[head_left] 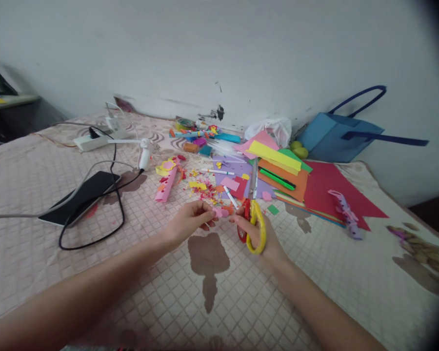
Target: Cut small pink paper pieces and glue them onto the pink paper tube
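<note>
Near the middle of the table, my left hand (190, 219) pinches a small pink paper piece (220, 212) between thumb and fingers. Just to its right, my right hand (258, 231) is wrapped round the scissors (256, 234), which have yellow and red handles; their blades point away from me. The fingertips of my right hand are close to the right side of the pink piece. Beyond both hands lie paper scraps (205, 192), a white marker (230, 197) and a purple sheet (223, 168).
Coloured sheets (324, 187) and green pens (277, 178) lie right of centre, with a blue bag (338, 136) behind. A rolled pink paper (167, 184) is left of the scraps. Further left are a black phone-like device (84, 195), cables and a power strip (91, 141).
</note>
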Motion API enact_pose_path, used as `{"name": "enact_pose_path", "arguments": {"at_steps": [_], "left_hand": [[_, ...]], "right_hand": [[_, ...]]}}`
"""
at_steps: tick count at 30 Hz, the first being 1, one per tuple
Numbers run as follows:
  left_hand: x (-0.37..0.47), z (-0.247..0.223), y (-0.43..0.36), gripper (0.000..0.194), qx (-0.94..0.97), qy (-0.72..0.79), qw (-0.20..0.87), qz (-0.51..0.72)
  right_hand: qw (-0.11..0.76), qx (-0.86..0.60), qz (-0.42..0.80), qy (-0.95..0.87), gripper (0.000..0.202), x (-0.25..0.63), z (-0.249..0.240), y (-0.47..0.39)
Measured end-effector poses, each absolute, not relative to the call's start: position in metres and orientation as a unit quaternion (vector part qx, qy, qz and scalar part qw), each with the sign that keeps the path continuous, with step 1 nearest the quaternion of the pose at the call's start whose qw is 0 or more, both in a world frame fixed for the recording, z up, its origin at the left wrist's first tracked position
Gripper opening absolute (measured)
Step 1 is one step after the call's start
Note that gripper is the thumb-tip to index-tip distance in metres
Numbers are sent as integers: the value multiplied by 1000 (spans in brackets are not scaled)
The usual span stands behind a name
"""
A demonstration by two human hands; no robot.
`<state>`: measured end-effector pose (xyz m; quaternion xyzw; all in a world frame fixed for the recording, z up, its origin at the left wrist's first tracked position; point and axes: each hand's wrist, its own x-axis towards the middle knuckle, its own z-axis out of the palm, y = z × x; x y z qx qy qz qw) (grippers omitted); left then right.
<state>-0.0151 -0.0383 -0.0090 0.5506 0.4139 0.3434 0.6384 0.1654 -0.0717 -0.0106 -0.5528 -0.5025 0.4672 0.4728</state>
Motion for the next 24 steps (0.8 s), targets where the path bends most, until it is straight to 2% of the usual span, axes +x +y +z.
{"name": "enact_pose_path", "arguments": {"at_steps": [5,10,24], "left_hand": [[-25,-8,-23,23,584,405,600,368],[-35,-10,-7,19,611,414,537,409],[-44,-10,5,16,593,451,522,414]], "right_hand": [[501,-580,415,-490,29,180,-12,-62],[500,-580,423,-485,32,188,-17,-54],[492,-589,421,-483,31,202,-25,-47]]}}
